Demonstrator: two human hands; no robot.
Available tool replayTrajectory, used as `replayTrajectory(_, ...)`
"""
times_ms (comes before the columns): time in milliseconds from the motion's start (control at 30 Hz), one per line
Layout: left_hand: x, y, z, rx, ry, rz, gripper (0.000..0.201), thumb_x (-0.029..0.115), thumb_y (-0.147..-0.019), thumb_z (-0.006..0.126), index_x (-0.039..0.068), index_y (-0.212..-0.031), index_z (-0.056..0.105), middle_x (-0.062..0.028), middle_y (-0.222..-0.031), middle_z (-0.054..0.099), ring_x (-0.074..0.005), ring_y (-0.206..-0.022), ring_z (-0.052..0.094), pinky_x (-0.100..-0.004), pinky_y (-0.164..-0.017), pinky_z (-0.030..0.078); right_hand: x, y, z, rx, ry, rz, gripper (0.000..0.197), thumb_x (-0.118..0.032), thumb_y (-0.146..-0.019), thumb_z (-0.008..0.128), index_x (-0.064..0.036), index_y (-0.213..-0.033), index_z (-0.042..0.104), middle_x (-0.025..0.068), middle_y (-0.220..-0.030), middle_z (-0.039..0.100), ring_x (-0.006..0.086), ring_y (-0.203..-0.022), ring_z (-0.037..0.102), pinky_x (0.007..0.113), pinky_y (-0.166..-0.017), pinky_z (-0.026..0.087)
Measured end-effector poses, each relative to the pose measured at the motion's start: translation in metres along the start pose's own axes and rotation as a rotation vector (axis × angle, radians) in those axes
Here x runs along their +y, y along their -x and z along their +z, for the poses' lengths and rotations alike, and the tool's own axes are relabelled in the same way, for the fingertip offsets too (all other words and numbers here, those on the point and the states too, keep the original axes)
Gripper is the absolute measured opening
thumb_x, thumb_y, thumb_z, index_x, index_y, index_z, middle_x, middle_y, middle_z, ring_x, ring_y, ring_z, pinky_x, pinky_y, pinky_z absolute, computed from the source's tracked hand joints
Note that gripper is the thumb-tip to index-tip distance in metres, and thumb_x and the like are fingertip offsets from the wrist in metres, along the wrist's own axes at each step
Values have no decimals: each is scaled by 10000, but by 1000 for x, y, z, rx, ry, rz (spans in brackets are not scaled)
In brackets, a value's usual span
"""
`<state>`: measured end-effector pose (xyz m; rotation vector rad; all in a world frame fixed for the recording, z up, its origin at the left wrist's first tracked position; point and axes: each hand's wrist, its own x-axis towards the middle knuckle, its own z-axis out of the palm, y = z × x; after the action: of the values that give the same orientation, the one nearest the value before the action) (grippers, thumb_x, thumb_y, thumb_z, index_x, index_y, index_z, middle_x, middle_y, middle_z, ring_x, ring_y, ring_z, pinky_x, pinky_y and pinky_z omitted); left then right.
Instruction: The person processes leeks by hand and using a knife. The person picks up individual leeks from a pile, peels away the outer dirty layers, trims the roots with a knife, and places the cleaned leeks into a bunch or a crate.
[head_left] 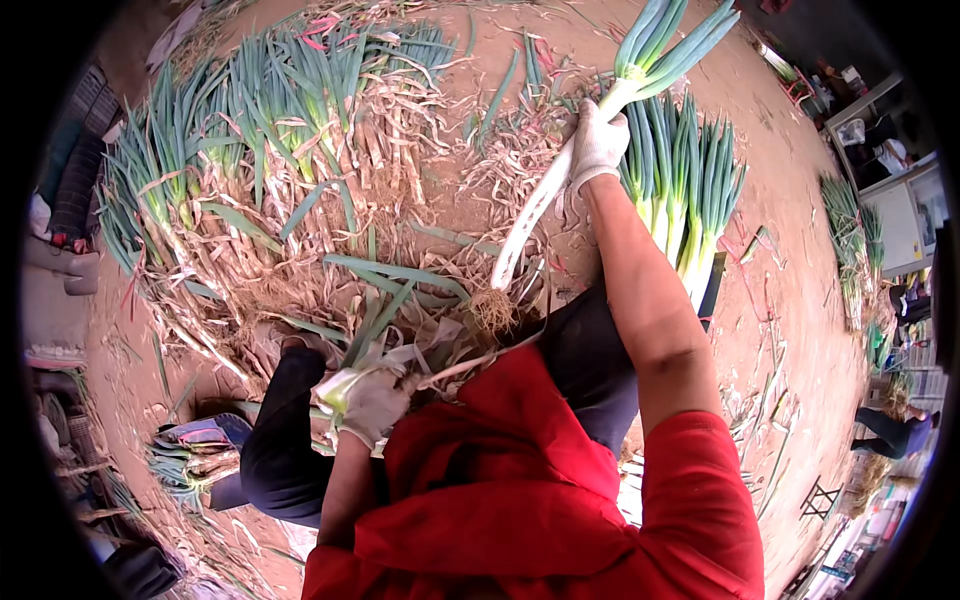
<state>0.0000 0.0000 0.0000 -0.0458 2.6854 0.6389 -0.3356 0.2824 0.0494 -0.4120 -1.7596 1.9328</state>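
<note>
My right hand [600, 148], in a white glove, grips a long green onion [535, 215] where its white stalk turns green. The onion slants across the view, with its leaves at the upper right and its hairy roots low, above the litter near my knees. My left hand [374, 402], also gloved, is closed round peeled onion leaves [345, 388] beside my left knee; its fingertips are partly hidden. Just beyond my right forearm stands a bundle of cleaned green onions [680, 180], leaves pointing away from me.
A wide pile of unpeeled green onions [270, 130] covers the floor at the far left. Dry husks [440, 240] litter the ground before me. More onions [195, 455] lie at the near left. On the far right are a white cabinet [905, 215], a stool [820, 498] and another person [888, 432].
</note>
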Motion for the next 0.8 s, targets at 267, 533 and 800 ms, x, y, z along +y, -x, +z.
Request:
replayTrajectory(267,-29,-28,25,-25,266,-89,431,446,-923,543,19,-919,597,-76,-731,646,-137,-608,618,-271,-530,500,-33,21,6,20,-196,27,231,-107,-827,638,-13,-940,459,72,-673,566,156,-481,545,292,-429,464)
replayTrajectory(533,69,-46,-55,196,907,70,351,292,-887,619,44,-1128,558,-141,-769,629,-224,-666,636,-323,-687,527,-24,8,-1,88,-112,-63,250,-102,-818,617,6,-964,445,84,-680,559,166,-482,541,292,-439,467)
replayTrajectory(800,136,-118,-39,116,642,354,583,239,-826,681,46,-1313,426,-144,-929,629,-214,-814,627,-383,-687,492,-67,24,-14,-453,-737,325,119,-161,-903,558,-59,-856,518,51,-682,551,152,-519,529,283,-457,442)
